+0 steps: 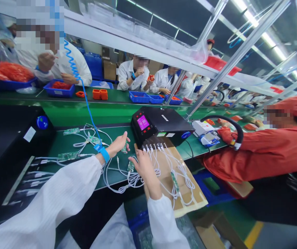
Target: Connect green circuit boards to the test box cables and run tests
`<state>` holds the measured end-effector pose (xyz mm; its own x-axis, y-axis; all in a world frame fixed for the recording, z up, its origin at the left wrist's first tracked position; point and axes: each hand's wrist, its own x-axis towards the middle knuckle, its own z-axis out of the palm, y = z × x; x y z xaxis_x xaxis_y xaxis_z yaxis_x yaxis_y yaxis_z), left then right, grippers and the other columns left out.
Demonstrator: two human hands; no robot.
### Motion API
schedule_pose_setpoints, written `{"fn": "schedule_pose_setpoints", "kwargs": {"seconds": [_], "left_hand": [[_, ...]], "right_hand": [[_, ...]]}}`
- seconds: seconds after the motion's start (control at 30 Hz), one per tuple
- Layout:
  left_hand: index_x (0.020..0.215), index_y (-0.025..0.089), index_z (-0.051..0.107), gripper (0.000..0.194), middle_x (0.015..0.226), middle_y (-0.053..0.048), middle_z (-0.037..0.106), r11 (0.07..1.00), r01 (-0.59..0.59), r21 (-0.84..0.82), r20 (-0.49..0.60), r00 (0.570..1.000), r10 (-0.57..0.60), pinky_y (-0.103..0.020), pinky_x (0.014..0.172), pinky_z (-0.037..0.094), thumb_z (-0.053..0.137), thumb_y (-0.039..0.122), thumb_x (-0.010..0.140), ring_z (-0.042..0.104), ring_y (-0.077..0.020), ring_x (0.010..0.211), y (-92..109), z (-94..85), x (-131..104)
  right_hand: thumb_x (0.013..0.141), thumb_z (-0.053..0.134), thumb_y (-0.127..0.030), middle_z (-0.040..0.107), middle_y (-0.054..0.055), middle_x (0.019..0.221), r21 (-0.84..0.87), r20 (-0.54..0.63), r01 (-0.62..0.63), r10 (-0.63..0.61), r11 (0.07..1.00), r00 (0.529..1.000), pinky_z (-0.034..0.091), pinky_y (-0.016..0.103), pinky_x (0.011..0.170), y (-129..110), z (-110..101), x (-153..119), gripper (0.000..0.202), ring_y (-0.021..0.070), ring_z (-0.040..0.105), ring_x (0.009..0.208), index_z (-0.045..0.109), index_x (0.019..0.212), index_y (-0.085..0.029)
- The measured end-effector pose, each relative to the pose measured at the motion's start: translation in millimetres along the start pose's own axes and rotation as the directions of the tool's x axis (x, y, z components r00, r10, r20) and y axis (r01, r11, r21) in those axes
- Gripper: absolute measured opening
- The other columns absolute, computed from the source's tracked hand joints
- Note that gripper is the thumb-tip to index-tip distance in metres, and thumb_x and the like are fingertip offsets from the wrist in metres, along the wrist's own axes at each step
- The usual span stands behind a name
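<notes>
My left hand (118, 145), with a blue strap on its wrist, has its fingers curled around a small green circuit board (124, 148). My right hand (144, 164) has thumb and forefinger apart and holds nothing that I can see. It lies beside white cable plugs (151, 146) at the front of a black tester (164, 121) with a lit purple screen. Just left of its thumb is another circuit board (130, 167), close to a bundle of white cables (135, 179). More boards with cables attached, such as one circuit board (68, 156), lie on the green bench.
A second black box (13, 138) with cables stands at left. Brown cardboard (169, 183) under the tester's cables carries a circuit board (174, 182). A blue coiled cord (72, 62) hangs to my left wrist. A person in orange (268, 152) sits at right; several people work across the line.
</notes>
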<state>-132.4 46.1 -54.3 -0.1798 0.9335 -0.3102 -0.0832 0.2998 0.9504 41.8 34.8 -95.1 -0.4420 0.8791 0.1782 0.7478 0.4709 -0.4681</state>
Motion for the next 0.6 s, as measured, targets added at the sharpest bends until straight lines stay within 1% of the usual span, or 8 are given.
{"fn": "schedule_pose_setpoints", "kwargs": {"seconds": [0.1, 0.2, 0.27, 0.33, 0.4, 0.47, 0.53, 0.6], "left_hand": [[0.095, 0.020, 0.049, 0.045, 0.059, 0.004, 0.045, 0.997, 0.081, 0.006, 0.009, 0.997, -0.081, -0.025, 0.052, 0.047, 0.032, 0.060, 0.108, 0.058, -0.0155, 0.053, -9, 7.9, 0], [0.093, 0.021, 0.049, 0.044, 0.066, 0.004, 0.047, 0.992, 0.048, 0.114, 0.036, 0.998, -0.052, -0.023, 0.049, 0.040, 0.046, 0.064, 0.103, 0.046, -0.0111, 0.049, -19, 15.5, -5], [0.092, 0.021, 0.050, 0.051, 0.070, 0.003, 0.051, 0.979, -0.021, 0.204, 0.135, 0.991, -0.007, -0.025, 0.050, 0.039, 0.052, 0.071, 0.097, 0.044, -0.0112, 0.052, -25, 22.6, -12], [0.092, 0.021, 0.053, 0.055, 0.072, 0.002, 0.053, 0.950, -0.143, 0.276, 0.243, 0.967, 0.075, -0.027, 0.055, 0.042, 0.048, 0.076, 0.095, 0.048, -0.0135, 0.058, -30, 31.6, -18], [0.093, 0.021, 0.056, 0.053, 0.078, 0.000, 0.059, 0.900, -0.299, 0.317, 0.285, 0.935, 0.210, -0.029, 0.066, 0.045, 0.046, 0.073, 0.097, 0.055, -0.0166, 0.070, -35, 41.2, -21], [0.095, 0.021, 0.057, 0.048, 0.090, -0.002, 0.066, 0.852, -0.409, 0.329, 0.277, 0.904, 0.327, -0.030, 0.079, 0.047, 0.044, 0.067, 0.100, 0.060, -0.0190, 0.085, -38, 49.4, -21], [0.097, 0.021, 0.058, 0.046, 0.095, -0.003, 0.068, 0.838, -0.454, 0.301, 0.289, 0.881, 0.374, -0.031, 0.086, 0.047, 0.042, 0.065, 0.102, 0.062, -0.0196, 0.091, -40, 55.1, -20], [0.095, 0.021, 0.057, 0.049, 0.092, -0.002, 0.067, 0.857, -0.455, 0.241, 0.336, 0.868, 0.366, -0.030, 0.087, 0.048, 0.040, 0.067, 0.103, 0.062, -0.0186, 0.089, -42, 58.4, -19]], "right_hand": [[0.092, 0.066, -0.017, 0.074, 0.018, 0.115, -0.023, 0.119, -0.055, 0.058, 0.998, 0.991, 0.052, 0.039, 0.095, 11, -4, 4, 0.028, 0.0314, 0.069, 0.113, 0.072, 0.119, -0.014], [0.097, 0.059, -0.024, 0.078, 0.013, 0.104, 0.286, 0.007, -0.077, 0.079, 0.955, 0.997, 0.054, 0.036, 0.090, 24, -10, -3, 0.021, 0.0259, 0.073, 0.098, 0.075, 0.108, -0.017], [0.098, 0.058, -0.039, 0.078, 0.010, 0.099, 0.498, -0.096, -0.046, 0.108, 0.866, 0.989, 0.055, 0.034, 0.084, 32, -14, -10, 0.027, 0.0235, 0.073, 0.089, 0.074, 0.103, -0.019], [0.096, 0.058, -0.049, 0.076, 0.009, 0.095, 0.618, -0.142, -0.026, 0.144, 0.786, 0.979, 0.055, 0.033, 0.079, 36, -17, -15, 0.033, 0.0219, 0.071, 0.083, 0.071, 0.100, -0.018], [0.096, 0.055, -0.052, 0.071, 0.006, 0.085, 0.668, -0.143, -0.046, 0.189, 0.743, 0.971, 0.053, 0.032, 0.073, 36, -18, -17, 0.035, 0.0198, 0.066, 0.076, 0.067, 0.098, -0.019], [0.098, 0.049, -0.053, 0.063, 0.001, 0.074, 0.678, -0.128, -0.084, 0.229, 0.731, 0.965, 0.049, 0.030, 0.067, 32, -18, -18, 0.034, 0.0178, 0.060, 0.068, 0.062, 0.091, -0.022], [0.100, 0.043, -0.052, 0.055, -0.002, 0.068, 0.679, -0.112, -0.104, 0.242, 0.726, 0.964, 0.046, 0.029, 0.065, 28, -20, -18, 0.036, 0.0169, 0.056, 0.064, 0.054, 0.079, -0.024], [0.100, 0.040, -0.050, 0.054, -0.001, 0.068, 0.700, -0.086, -0.108, 0.233, 0.706, 0.969, 0.046, 0.029, 0.066, 25, -23, -18, 0.037, 0.0170, 0.056, 0.065, 0.048, 0.073, -0.026]]}}
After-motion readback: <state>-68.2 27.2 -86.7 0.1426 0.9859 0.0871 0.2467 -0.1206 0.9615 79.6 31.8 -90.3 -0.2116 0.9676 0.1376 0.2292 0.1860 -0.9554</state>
